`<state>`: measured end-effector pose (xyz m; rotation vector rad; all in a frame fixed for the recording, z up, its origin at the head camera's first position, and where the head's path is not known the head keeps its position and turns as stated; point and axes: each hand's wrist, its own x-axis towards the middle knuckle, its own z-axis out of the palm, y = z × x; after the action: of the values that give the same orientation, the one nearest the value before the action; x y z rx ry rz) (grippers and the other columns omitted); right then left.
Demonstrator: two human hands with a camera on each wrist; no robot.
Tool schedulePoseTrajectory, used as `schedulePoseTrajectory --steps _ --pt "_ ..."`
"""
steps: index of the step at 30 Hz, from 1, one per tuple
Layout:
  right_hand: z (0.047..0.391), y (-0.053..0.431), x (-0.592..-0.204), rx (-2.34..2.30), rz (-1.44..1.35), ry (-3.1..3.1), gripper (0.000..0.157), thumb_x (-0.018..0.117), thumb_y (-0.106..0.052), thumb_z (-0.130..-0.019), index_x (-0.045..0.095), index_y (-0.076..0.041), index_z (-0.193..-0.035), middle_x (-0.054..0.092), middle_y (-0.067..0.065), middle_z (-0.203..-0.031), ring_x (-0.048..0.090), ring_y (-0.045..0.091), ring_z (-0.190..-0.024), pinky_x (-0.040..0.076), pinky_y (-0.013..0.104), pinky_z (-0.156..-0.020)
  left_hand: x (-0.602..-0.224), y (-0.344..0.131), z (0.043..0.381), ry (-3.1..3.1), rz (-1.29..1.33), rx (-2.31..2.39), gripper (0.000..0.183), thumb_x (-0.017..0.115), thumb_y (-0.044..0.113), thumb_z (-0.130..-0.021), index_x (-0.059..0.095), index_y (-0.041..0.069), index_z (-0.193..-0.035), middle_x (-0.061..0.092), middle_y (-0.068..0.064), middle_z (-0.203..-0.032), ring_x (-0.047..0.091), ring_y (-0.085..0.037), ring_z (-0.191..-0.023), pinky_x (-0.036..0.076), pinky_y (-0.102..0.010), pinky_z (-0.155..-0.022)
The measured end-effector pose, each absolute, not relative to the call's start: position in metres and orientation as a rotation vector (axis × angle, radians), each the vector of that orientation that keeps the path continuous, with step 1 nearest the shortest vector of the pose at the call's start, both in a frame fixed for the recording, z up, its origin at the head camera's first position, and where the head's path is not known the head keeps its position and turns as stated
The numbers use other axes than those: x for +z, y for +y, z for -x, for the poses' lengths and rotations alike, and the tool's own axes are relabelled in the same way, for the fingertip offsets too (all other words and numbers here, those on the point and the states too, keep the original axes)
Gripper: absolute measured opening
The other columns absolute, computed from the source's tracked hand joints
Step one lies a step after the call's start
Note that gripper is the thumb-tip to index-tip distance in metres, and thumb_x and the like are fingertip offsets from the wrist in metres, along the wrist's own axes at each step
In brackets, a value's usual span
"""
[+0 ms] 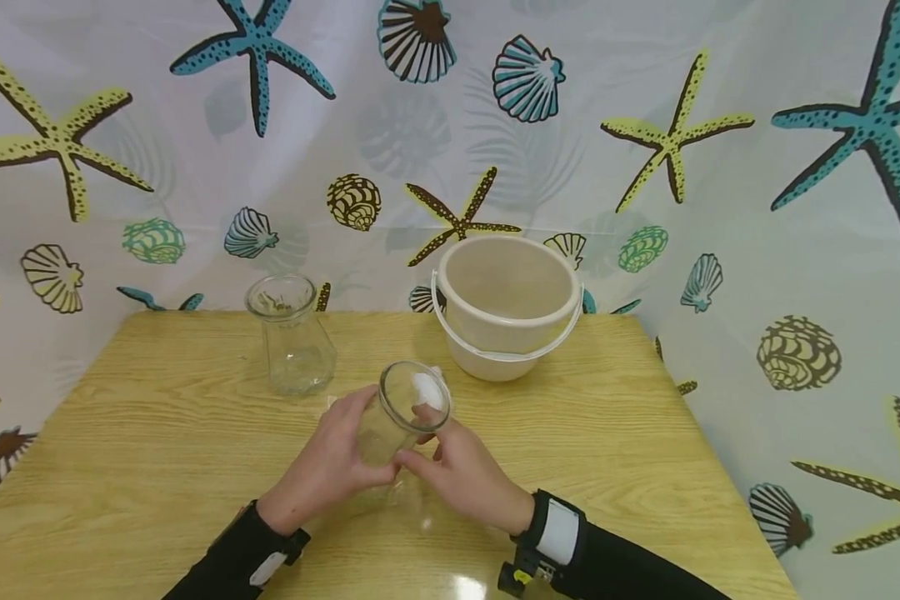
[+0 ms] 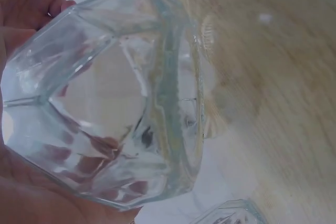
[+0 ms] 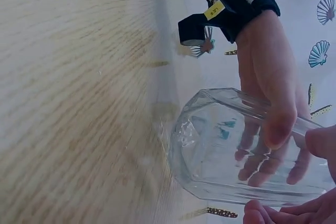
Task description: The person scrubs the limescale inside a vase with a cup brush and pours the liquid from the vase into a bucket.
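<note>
Over the middle of the table, a clear faceted glass vase (image 1: 378,433) is tilted, its round rim facing up and to the right. My left hand (image 1: 330,450) grips its side, fingers wrapped round the glass in the right wrist view. At the mouth, my right hand (image 1: 465,471) holds the vase with thumb and fingers on either side. Something white and crumpled, like tissue or cloth (image 1: 429,390), shows through the rim; whether it is inside or behind the glass I cannot tell. Another clear glass vase (image 1: 300,358) stands upright behind my left hand.
A cream bucket (image 1: 506,333) with its white handle lowered at the front stands at the back of the wooden table (image 1: 607,467). Behind and beside the table hangs a white sheet (image 1: 450,125) printed with starfish and shells.
</note>
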<state>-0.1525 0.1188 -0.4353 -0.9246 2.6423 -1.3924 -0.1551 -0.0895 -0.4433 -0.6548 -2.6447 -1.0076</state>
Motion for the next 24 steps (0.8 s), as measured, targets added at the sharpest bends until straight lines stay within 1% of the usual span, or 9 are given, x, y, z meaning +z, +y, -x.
schedulePoseTrajectory --steps 3,8,11,14,17,19,20,21,24 --pt "0.154 0.112 -0.435 -1.380 0.928 2.672 0.060 0.062 -0.042 -0.091 0.043 -0.011 -0.139 0.063 0.005 -0.106 0.051 0.006 -0.055 0.046 0.022 -0.046 -0.442 -0.094 0.154 -2.663 0.615 -1.033 0.090 0.082 0.037 -0.062 0.041 0.008 -0.137 0.049 -0.008 -0.127 0.040 -0.021 -0.114 0.041 -0.051 -0.092" --pt "0.155 0.100 -0.431 -1.389 0.972 2.734 0.064 0.063 -0.042 -0.090 0.041 -0.009 -0.140 0.059 0.007 -0.116 0.056 0.014 -0.080 0.048 0.024 -0.060 -0.431 -0.104 0.156 -2.677 0.601 -0.978 0.091 0.082 0.034 -0.062 0.040 0.004 -0.137 0.052 -0.011 -0.123 0.044 -0.021 -0.111 0.044 -0.049 -0.089" --pt "0.159 0.093 -0.427 -1.420 1.017 2.765 0.064 0.062 -0.041 -0.090 0.042 -0.006 -0.140 0.059 0.007 -0.115 0.055 0.016 -0.087 0.049 0.028 -0.063 -0.420 -0.110 0.159 -2.671 0.617 -0.884 0.093 0.081 0.037 -0.061 0.040 0.002 -0.137 0.056 -0.013 -0.119 0.049 -0.021 -0.104 0.048 -0.047 -0.082" --pt "0.165 0.088 -0.422 -1.478 1.011 2.764 0.062 0.062 -0.041 -0.090 0.045 -0.005 -0.137 0.062 0.007 -0.104 0.055 0.014 -0.080 0.049 0.029 -0.061 -0.406 -0.114 0.167 -2.678 0.653 -0.818 0.095 0.079 0.037 -0.061 0.039 -0.001 -0.138 0.058 -0.016 -0.118 0.053 -0.023 -0.100 0.050 -0.047 -0.078" --pt "0.172 0.086 -0.413 -1.527 0.953 2.762 0.049 0.064 -0.041 -0.089 0.055 -0.008 -0.125 0.062 0.005 -0.095 0.054 0.014 -0.072 0.048 0.027 -0.058 -0.390 -0.115 0.178 -2.712 0.691 -0.791 0.096 0.078 0.037 -0.063 0.036 -0.001 -0.140 0.057 -0.018 -0.122 0.054 -0.024 -0.102 0.051 -0.046 -0.078" --pt "0.179 0.086 -0.406 -1.563 0.920 2.751 0.040 0.064 -0.040 -0.089 0.060 -0.010 -0.114 0.062 0.005 -0.091 0.053 0.014 -0.068 0.047 0.027 -0.055 -0.378 -0.114 0.187 -2.740 0.704 -0.752 0.096 0.076 0.040 -0.064 0.035 0.000 -0.141 0.059 -0.018 -0.122 0.057 -0.023 -0.097 0.053 -0.044 -0.070" --pt "0.183 0.087 -0.401 -1.590 0.911 2.739 0.037 0.065 -0.038 -0.089 0.061 -0.009 -0.112 0.062 0.005 -0.090 0.053 0.015 -0.066 0.047 0.027 -0.054 -0.370 -0.113 0.192 -2.757 0.710 -0.727 0.096 0.076 0.042 -0.065 0.034 0.001 -0.141 0.058 -0.018 -0.123 0.057 -0.023 -0.098 0.053 -0.043 -0.069" --pt "0.188 0.088 -0.397 -1.615 0.908 2.727 0.034 0.065 -0.036 -0.090 0.062 -0.008 -0.109 0.061 0.005 -0.090 0.054 0.015 -0.068 0.048 0.028 -0.055 -0.363 -0.111 0.198 -2.767 0.716 -0.697 0.096 0.075 0.044 -0.065 0.035 0.002 -0.141 0.059 -0.017 -0.122 0.058 -0.022 -0.096 0.053 -0.041 -0.066" --pt "0.201 0.091 -0.382 -1.716 0.910 2.676 0.030 0.063 -0.027 -0.092 0.061 -0.004 -0.111 0.062 0.008 -0.092 0.055 0.015 -0.076 0.050 0.034 -0.060 -0.340 -0.104 0.214 -2.800 0.741 -0.632 0.095 0.074 0.048 -0.066 0.034 0.006 -0.142 0.061 -0.014 -0.119 0.059 -0.021 -0.094 0.053 -0.039 -0.063"
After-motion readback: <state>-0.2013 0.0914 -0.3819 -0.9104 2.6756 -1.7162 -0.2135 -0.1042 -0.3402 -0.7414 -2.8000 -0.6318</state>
